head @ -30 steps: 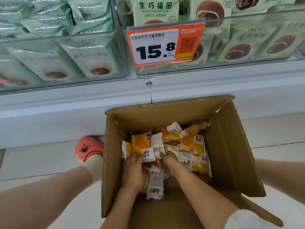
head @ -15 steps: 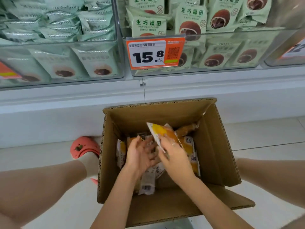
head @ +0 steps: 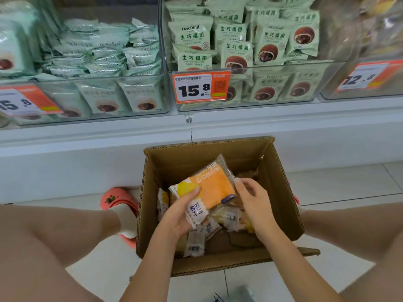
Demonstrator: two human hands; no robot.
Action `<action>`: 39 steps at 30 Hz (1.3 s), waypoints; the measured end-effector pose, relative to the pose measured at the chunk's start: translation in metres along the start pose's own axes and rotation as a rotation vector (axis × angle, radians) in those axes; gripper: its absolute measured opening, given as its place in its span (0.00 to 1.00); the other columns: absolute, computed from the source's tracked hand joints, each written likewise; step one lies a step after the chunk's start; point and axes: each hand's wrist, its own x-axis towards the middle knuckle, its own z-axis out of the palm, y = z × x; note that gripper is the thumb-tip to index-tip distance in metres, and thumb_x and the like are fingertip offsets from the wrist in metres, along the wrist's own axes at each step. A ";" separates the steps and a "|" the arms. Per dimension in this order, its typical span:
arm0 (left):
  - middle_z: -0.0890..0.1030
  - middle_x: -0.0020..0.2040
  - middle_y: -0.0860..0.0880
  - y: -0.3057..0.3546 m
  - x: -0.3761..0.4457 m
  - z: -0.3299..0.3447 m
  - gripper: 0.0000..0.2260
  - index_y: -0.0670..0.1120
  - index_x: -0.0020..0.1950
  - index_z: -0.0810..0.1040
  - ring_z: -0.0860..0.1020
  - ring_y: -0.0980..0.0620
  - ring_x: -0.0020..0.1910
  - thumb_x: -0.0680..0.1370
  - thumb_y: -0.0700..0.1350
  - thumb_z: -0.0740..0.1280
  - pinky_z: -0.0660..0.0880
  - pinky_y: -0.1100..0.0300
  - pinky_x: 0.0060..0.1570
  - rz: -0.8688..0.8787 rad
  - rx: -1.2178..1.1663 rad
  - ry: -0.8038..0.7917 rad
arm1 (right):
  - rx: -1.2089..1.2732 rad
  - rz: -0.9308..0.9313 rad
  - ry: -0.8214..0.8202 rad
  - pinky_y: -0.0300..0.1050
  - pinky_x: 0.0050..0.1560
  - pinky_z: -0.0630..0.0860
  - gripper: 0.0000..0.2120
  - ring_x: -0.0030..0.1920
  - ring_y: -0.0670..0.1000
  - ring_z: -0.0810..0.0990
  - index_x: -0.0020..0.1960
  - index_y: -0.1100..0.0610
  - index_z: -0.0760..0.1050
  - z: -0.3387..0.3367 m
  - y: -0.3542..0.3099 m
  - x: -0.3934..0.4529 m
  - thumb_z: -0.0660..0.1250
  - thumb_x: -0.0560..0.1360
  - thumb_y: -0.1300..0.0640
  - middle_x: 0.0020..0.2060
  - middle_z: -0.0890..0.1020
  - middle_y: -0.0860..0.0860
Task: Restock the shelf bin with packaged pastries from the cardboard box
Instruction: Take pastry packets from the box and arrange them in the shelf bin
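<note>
The pastry packet [head: 207, 188] is orange and white, with a yellow patch. The cardboard box [head: 283, 192] is plain brown. The shelf packets [head: 236, 54] are pale green with dark brown pictures. The price tag [head: 201, 87] is orange and white, with black digits. The clog [head: 118, 198] is coral red.

Open box [head: 281, 188], top unobstructed; flaps folded out at 12, 3 and 6 o'clock. Inside, loose packets [head: 226, 219] fill the floor; bare cardboard shows only toward 6 o'clock. Left hand [head: 176, 214] and right hand [head: 255, 203] with a lifted pastry [head: 209, 186] occupy the opening's centre. At 12 o'clock, clear bins [head: 283, 88] packed with green packs [head: 237, 51] behind front walls; a price tag [head: 201, 87] hangs across one. Knees flank the box at 9 and 3 o'clock.
</note>
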 end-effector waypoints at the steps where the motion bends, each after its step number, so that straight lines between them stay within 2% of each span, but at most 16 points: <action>1: 0.84 0.47 0.41 0.000 -0.002 0.002 0.15 0.42 0.54 0.79 0.83 0.45 0.40 0.69 0.45 0.70 0.80 0.50 0.44 0.003 -0.005 -0.006 | -0.023 -0.010 -0.010 0.40 0.46 0.76 0.07 0.46 0.44 0.80 0.47 0.52 0.77 -0.002 -0.001 -0.001 0.61 0.79 0.52 0.43 0.81 0.47; 3: 0.84 0.46 0.41 0.000 -0.007 0.005 0.15 0.42 0.53 0.79 0.83 0.45 0.41 0.69 0.46 0.70 0.79 0.50 0.46 0.012 0.006 -0.019 | -0.074 -0.085 0.040 0.41 0.40 0.75 0.10 0.38 0.43 0.78 0.40 0.54 0.74 -0.003 -0.004 -0.003 0.60 0.80 0.56 0.36 0.80 0.48; 6: 0.83 0.54 0.42 0.005 -0.011 0.002 0.19 0.46 0.59 0.77 0.81 0.44 0.53 0.71 0.51 0.67 0.74 0.44 0.55 0.095 0.043 -0.069 | 0.003 -0.133 0.079 0.45 0.40 0.78 0.10 0.39 0.51 0.80 0.40 0.57 0.73 -0.009 -0.014 -0.004 0.60 0.80 0.57 0.36 0.79 0.54; 9: 0.83 0.56 0.46 0.016 -0.015 0.005 0.24 0.47 0.62 0.75 0.80 0.46 0.57 0.69 0.56 0.69 0.73 0.45 0.61 0.189 0.341 -0.089 | 0.138 -0.120 0.025 0.43 0.38 0.81 0.08 0.39 0.53 0.82 0.44 0.59 0.76 -0.024 -0.031 -0.003 0.61 0.79 0.59 0.39 0.81 0.57; 12: 0.84 0.50 0.47 0.032 -0.024 0.010 0.18 0.45 0.54 0.80 0.81 0.49 0.51 0.71 0.56 0.71 0.75 0.53 0.58 0.149 0.649 -0.187 | 0.123 -0.174 0.024 0.43 0.34 0.82 0.08 0.35 0.47 0.83 0.43 0.53 0.78 -0.041 -0.046 0.000 0.62 0.78 0.60 0.35 0.83 0.50; 16: 0.83 0.48 0.48 0.035 -0.032 0.017 0.17 0.47 0.51 0.82 0.80 0.49 0.48 0.71 0.58 0.67 0.78 0.57 0.50 0.075 0.727 -0.332 | 0.023 -0.204 -0.093 0.46 0.32 0.82 0.09 0.35 0.48 0.83 0.41 0.49 0.79 -0.055 -0.055 0.006 0.64 0.77 0.59 0.35 0.84 0.48; 17: 0.83 0.49 0.48 0.031 -0.031 0.024 0.18 0.48 0.53 0.81 0.80 0.48 0.48 0.70 0.58 0.69 0.78 0.57 0.49 0.081 0.759 -0.337 | -0.060 -0.221 -0.152 0.45 0.34 0.81 0.10 0.36 0.48 0.83 0.41 0.47 0.80 -0.055 -0.058 0.007 0.65 0.77 0.58 0.36 0.84 0.48; 19: 0.83 0.53 0.47 0.016 -0.025 0.038 0.18 0.52 0.55 0.81 0.80 0.43 0.52 0.68 0.56 0.75 0.75 0.48 0.57 0.130 0.817 -0.294 | -0.222 -0.263 -0.234 0.38 0.37 0.79 0.10 0.38 0.44 0.82 0.40 0.44 0.80 -0.048 -0.060 0.008 0.66 0.76 0.56 0.36 0.83 0.42; 21: 0.83 0.53 0.45 0.005 -0.023 0.050 0.15 0.52 0.53 0.81 0.81 0.45 0.52 0.68 0.47 0.77 0.76 0.47 0.58 0.181 0.697 -0.194 | -0.256 -0.269 -0.213 0.31 0.37 0.76 0.08 0.38 0.40 0.81 0.41 0.44 0.80 -0.042 -0.062 0.010 0.66 0.76 0.56 0.36 0.83 0.38; 23: 0.84 0.51 0.44 0.003 -0.020 0.050 0.18 0.47 0.55 0.80 0.83 0.47 0.49 0.66 0.44 0.76 0.78 0.50 0.53 0.176 0.491 -0.125 | -0.089 -0.166 -0.200 0.36 0.37 0.79 0.05 0.40 0.44 0.83 0.49 0.48 0.79 -0.040 -0.064 0.011 0.65 0.77 0.53 0.42 0.84 0.43; 26: 0.83 0.53 0.41 0.011 -0.020 0.047 0.30 0.41 0.61 0.77 0.82 0.44 0.51 0.61 0.48 0.77 0.79 0.48 0.52 0.185 0.202 -0.034 | 0.059 0.036 -0.332 0.44 0.45 0.81 0.17 0.49 0.46 0.83 0.60 0.45 0.73 -0.046 -0.060 0.008 0.63 0.73 0.43 0.55 0.81 0.45; 29: 0.80 0.58 0.38 0.017 -0.021 0.055 0.44 0.40 0.66 0.74 0.79 0.40 0.57 0.54 0.53 0.83 0.78 0.45 0.55 0.323 -0.015 -0.020 | 0.144 0.146 -0.458 0.48 0.47 0.80 0.21 0.49 0.49 0.84 0.59 0.46 0.74 -0.035 -0.058 -0.004 0.64 0.69 0.39 0.50 0.84 0.50; 32: 0.78 0.62 0.37 0.018 -0.022 0.060 0.47 0.41 0.68 0.71 0.76 0.39 0.62 0.53 0.55 0.83 0.72 0.38 0.61 0.419 -0.092 -0.090 | 0.378 0.101 -0.301 0.46 0.42 0.81 0.16 0.43 0.50 0.84 0.52 0.53 0.79 -0.020 -0.061 -0.007 0.70 0.66 0.49 0.44 0.84 0.53; 35: 0.78 0.62 0.39 0.017 -0.026 0.065 0.46 0.42 0.69 0.70 0.77 0.41 0.62 0.56 0.56 0.82 0.73 0.40 0.61 0.435 -0.208 -0.143 | 0.623 0.109 -0.218 0.44 0.39 0.81 0.14 0.42 0.50 0.84 0.50 0.57 0.81 -0.019 -0.069 -0.004 0.71 0.65 0.54 0.42 0.85 0.54; 37: 0.79 0.60 0.40 0.020 -0.033 0.072 0.37 0.43 0.68 0.72 0.79 0.43 0.59 0.64 0.57 0.77 0.76 0.43 0.57 0.437 -0.251 -0.152 | 0.637 0.098 -0.184 0.44 0.40 0.82 0.14 0.42 0.50 0.84 0.49 0.58 0.81 -0.019 -0.074 -0.003 0.71 0.66 0.55 0.43 0.85 0.56; 39: 0.81 0.57 0.42 0.030 -0.039 0.076 0.25 0.43 0.64 0.75 0.81 0.45 0.54 0.71 0.57 0.67 0.77 0.48 0.53 0.470 -0.253 -0.151 | 0.582 0.045 -0.134 0.45 0.43 0.81 0.13 0.43 0.50 0.84 0.50 0.58 0.81 -0.019 -0.083 -0.001 0.70 0.67 0.55 0.44 0.85 0.56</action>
